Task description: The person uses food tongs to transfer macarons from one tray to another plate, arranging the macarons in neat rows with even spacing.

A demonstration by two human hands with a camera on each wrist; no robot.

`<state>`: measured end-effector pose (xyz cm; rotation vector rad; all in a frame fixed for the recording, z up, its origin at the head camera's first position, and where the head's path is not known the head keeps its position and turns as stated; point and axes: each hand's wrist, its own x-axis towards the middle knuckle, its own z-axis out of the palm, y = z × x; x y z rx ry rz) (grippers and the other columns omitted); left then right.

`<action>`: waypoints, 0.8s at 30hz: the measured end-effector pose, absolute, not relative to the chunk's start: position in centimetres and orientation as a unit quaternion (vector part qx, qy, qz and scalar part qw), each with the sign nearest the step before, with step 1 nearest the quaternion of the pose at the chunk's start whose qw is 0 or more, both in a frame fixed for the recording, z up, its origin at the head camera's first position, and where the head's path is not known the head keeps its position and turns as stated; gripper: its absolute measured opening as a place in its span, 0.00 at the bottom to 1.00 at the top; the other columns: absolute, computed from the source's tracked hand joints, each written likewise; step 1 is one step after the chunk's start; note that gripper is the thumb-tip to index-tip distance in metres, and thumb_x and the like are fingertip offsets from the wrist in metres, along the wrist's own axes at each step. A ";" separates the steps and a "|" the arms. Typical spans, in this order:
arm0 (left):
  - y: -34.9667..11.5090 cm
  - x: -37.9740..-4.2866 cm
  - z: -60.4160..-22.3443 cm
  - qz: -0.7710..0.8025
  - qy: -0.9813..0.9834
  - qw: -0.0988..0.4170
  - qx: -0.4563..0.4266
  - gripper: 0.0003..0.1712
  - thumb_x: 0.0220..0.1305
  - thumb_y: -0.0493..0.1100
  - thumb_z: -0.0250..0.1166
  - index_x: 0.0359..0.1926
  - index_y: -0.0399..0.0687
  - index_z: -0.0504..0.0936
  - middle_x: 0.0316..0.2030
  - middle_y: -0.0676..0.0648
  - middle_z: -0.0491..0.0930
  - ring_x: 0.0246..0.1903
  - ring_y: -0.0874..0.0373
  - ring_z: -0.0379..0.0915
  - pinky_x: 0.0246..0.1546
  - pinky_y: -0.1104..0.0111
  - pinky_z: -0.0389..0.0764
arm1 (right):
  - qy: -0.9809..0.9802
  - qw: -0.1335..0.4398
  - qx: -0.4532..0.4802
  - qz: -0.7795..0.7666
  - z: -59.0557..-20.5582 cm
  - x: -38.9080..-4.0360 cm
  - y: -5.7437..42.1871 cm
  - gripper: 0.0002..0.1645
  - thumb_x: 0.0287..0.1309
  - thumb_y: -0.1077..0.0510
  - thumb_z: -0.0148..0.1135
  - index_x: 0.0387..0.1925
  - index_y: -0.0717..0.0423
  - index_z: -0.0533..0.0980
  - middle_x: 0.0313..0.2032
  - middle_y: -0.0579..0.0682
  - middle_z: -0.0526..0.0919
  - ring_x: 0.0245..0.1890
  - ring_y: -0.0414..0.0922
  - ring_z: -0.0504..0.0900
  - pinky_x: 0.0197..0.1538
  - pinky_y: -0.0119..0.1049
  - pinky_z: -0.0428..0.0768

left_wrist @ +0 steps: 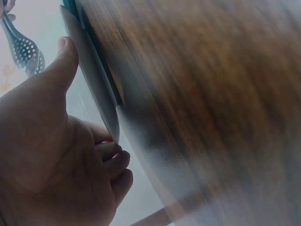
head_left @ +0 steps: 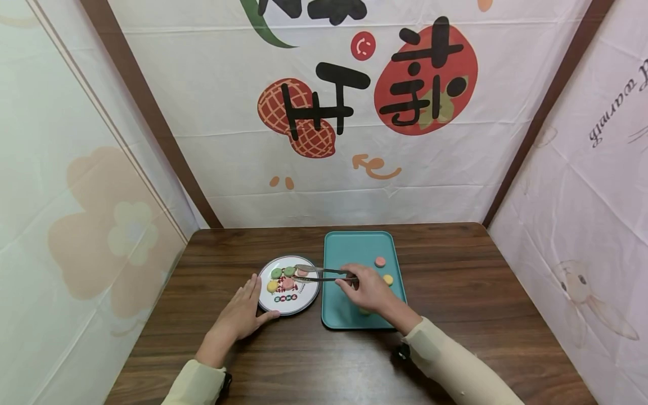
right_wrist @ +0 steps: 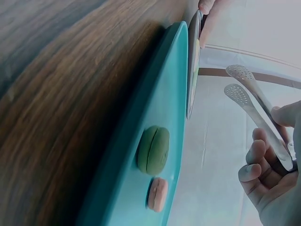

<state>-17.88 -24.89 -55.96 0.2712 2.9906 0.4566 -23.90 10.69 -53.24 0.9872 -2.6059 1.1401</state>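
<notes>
My right hand [head_left: 368, 288] grips metal tongs [right_wrist: 254, 101] with perforated heads, held over the teal tray [head_left: 349, 239] and reaching left above the white plate [head_left: 304, 301]. The two heads stand apart in the right wrist view, with nothing between them; in the head view they overlap a pink macaron near the plate's right side. Green macarons [head_left: 275, 273], a yellow macaron [head_left: 272, 286] and a pink macaron [head_left: 288, 284] lie on the plate. My left hand [head_left: 240, 313] rests against the plate's left rim, fingers along its edge and thumb at the near side.
On the tray sit a pink macaron [head_left: 380, 261], a yellow macaron [head_left: 387, 279] and a green macaron [right_wrist: 154, 149], which is mostly hidden under my right wrist in the head view. Plate and tray stand side by side on a dark wooden table [head_left: 445, 281]. Printed cloth walls [head_left: 243, 185] enclose it.
</notes>
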 end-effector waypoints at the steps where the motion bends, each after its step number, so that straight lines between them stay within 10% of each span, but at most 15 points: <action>1: -24.9 -17.9 -56.0 0.150 0.983 0.053 0.089 0.64 0.72 0.69 0.66 0.82 0.24 0.48 0.82 0.24 0.45 0.81 0.28 0.46 0.82 0.39 0.53 | -0.864 0.071 0.328 0.375 -53.2 -23.9 10.9 0.23 0.76 0.50 0.67 0.59 0.64 0.83 0.36 0.44 0.85 0.24 0.33 0.76 0.26 0.31 0.80; 24: -25.1 -18.1 -55.9 0.150 0.982 0.061 0.094 0.66 0.72 0.72 0.64 0.82 0.24 0.47 0.82 0.24 0.44 0.81 0.28 0.46 0.82 0.40 0.52 | -0.860 0.113 0.315 0.386 -53.2 -23.3 14.3 0.14 0.71 0.56 0.72 0.52 0.59 0.85 0.29 0.39 0.83 0.24 0.31 0.77 0.31 0.31 0.84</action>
